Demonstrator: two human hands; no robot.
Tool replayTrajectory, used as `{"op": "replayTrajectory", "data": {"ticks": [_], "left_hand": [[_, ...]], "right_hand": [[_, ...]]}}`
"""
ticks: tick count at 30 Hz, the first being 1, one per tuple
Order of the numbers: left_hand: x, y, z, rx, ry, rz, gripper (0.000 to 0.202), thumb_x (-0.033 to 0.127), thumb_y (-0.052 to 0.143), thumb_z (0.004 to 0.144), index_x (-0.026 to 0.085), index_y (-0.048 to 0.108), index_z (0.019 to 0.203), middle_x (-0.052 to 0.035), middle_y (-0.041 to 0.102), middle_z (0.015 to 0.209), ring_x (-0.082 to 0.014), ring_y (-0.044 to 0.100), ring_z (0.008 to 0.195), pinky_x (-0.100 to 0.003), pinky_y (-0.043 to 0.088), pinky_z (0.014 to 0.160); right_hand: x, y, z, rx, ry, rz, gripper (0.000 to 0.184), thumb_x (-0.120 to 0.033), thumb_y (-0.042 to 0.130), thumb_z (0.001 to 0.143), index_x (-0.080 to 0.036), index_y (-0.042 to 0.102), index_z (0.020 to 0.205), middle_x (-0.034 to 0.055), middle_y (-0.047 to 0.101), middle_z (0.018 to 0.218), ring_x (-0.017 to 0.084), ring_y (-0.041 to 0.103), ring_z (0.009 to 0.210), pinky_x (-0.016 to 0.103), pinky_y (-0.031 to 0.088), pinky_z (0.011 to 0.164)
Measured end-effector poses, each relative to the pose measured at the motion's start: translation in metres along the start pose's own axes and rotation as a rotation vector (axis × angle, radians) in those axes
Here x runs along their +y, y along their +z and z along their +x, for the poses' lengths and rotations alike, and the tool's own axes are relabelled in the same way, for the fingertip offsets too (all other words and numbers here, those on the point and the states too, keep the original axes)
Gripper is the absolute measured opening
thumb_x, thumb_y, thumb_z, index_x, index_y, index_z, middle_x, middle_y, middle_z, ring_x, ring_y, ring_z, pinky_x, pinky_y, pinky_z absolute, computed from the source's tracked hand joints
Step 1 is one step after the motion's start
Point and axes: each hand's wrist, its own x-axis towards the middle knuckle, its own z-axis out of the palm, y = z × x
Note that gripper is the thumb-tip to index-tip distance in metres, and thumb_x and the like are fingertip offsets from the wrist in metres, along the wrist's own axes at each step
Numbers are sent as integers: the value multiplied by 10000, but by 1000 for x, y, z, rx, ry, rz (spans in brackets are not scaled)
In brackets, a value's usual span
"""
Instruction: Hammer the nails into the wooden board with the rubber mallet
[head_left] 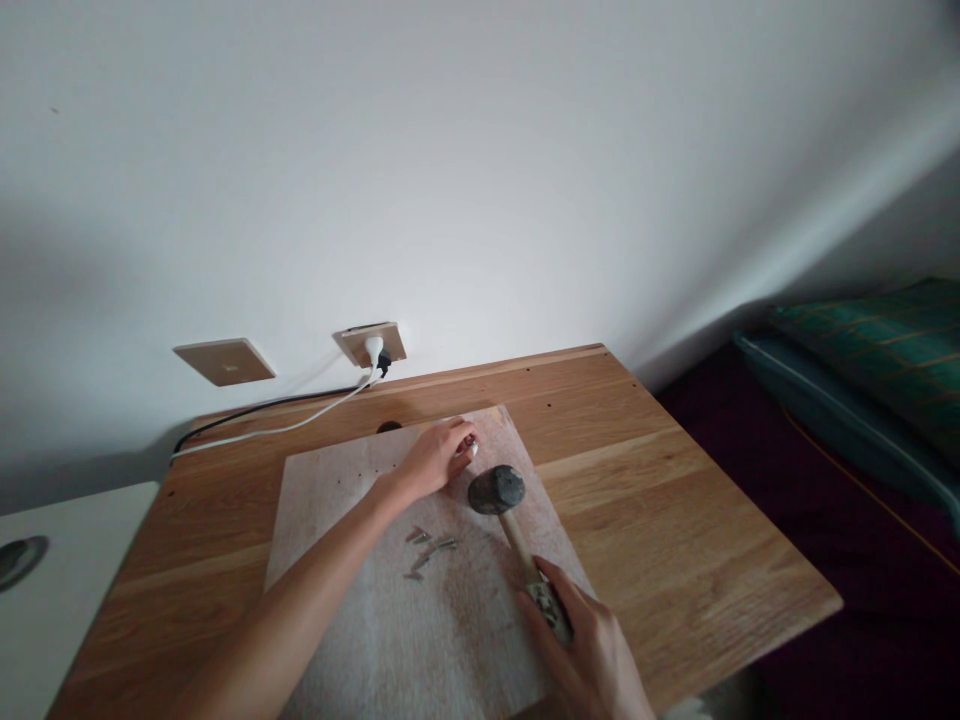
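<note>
My right hand [592, 640] grips the patterned handle of a rubber mallet [497, 490]. The dark mallet head hovers or rests just right of my left hand; which of the two I cannot tell. Near the far right corner of a pale wooden board [360, 620], my left hand [441, 456] is closed with its fingertips pinched together. Whatever it holds is too small and hidden to name. Several small metal screw-like pieces [427, 548] lie loose on the board between my left forearm and the mallet. A row of small dark holes or dots shows on the board left of my left wrist.
The board lies on a wooden tabletop [675, 520] against a white wall. A white and a black cable run from a wall socket [394, 340] along the back left edge. A white cabinet [67, 570] stands left; a bed with pillows [877, 350] lies right.
</note>
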Motion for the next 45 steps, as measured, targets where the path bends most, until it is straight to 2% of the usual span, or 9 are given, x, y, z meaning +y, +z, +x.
{"op": "replayTrajectory", "data": {"ticks": [20, 26, 30, 39, 45], "left_hand": [[3, -4, 1, -2, -2, 27, 145, 96, 596, 887, 205, 655, 963, -40, 724, 973, -181, 679, 806, -276, 504, 759], [5, -4, 3, 3, 2, 30, 101, 132, 583, 918, 197, 653, 953, -48, 715, 956, -184, 671, 793, -281, 497, 743], [6, -5, 3, -8, 0, 22, 102, 137, 576, 917, 201, 647, 955, -48, 717, 958, -185, 672, 805, -280, 501, 751], [6, -5, 4, -13, -14, 31, 124, 147, 573, 912, 202, 661, 980, -56, 724, 978, -195, 671, 818, -302, 502, 768], [6, -5, 4, -24, -11, 11, 116, 143, 574, 915, 201, 656, 973, -55, 724, 985, -188, 673, 801, -291, 507, 756]], "right_hand": [[1, 1, 1, 27, -19, 15, 440, -548, 575, 999, -199, 748, 1204, 96, 837, 971, 259, 817, 839, 274, 632, 726], [0, 0, 2, -2, -27, 16, 404, -514, 580, 1005, -205, 733, 1214, 92, 837, 1002, 253, 817, 851, 263, 621, 702], [0, 1, 1, 19, -29, 14, 420, -524, 577, 1001, -195, 740, 1203, 90, 835, 951, 252, 814, 801, 270, 625, 696], [-2, -3, 2, -30, -7, 41, 401, -504, 575, 1005, -205, 729, 1224, 107, 836, 1020, 266, 816, 872, 277, 623, 708], [-4, -3, 3, -27, -6, 52, 412, -514, 574, 1002, -197, 732, 1211, 96, 827, 939, 256, 801, 793, 284, 617, 695]]}}
